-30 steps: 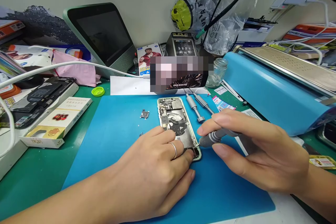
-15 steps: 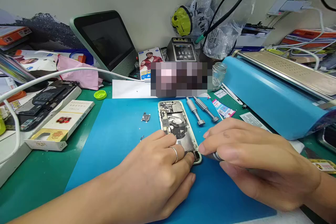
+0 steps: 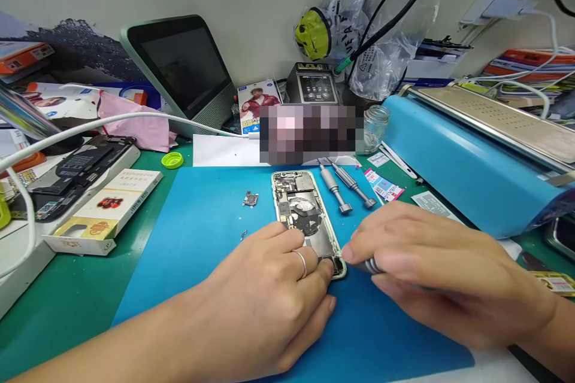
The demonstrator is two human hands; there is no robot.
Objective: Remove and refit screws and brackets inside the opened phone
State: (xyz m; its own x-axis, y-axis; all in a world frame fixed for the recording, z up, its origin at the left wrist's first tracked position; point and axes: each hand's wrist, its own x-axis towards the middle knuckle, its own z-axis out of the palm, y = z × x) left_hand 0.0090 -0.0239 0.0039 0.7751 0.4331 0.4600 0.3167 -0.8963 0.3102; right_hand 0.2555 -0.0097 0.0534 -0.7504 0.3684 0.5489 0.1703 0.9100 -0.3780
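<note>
The open phone (image 3: 309, 215) lies on the mat (image 3: 197, 221): hold it still with the bent left hand (image 3: 276, 284) (I can't tell if it pinches) and steady the grey tool (image 3: 371, 265) the right hand (image 3: 435, 272) pinches.
</note>
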